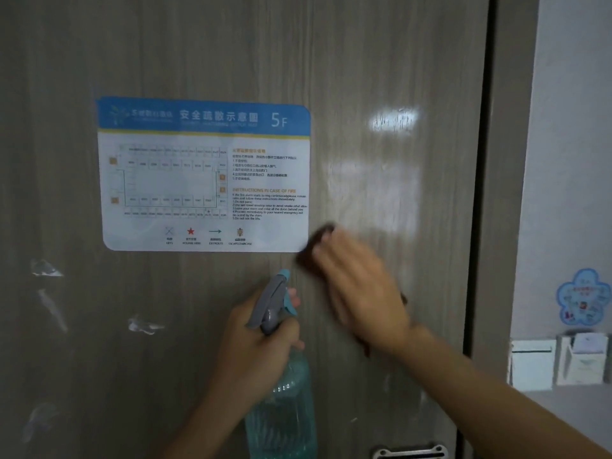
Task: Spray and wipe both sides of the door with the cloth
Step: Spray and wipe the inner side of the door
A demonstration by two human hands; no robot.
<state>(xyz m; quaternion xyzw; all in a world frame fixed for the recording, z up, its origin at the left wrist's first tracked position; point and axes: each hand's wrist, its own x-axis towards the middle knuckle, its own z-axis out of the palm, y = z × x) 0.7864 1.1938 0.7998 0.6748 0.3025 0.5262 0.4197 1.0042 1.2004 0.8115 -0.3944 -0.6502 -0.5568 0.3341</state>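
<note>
Grey wood-grain door point(381, 61) fills the view, a floor-5 evacuation sign point(205, 175) stuck on it. Right hand point(359, 286) presses a dark cloth point(314, 250) flat beside the sign; left hand point(256, 342) grips a spray bottle point(281, 392).

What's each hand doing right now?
Left hand: grips the spray bottle.
Right hand: open, fingers flat, pressing the cloth on the door.

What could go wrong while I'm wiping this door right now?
The cloth under your right hand sits right at the evacuation sign's lower corner; it may catch and lift that edge. The spray bottle in your left hand points at the door, so an accidental squeeze could wet the sign.
</note>
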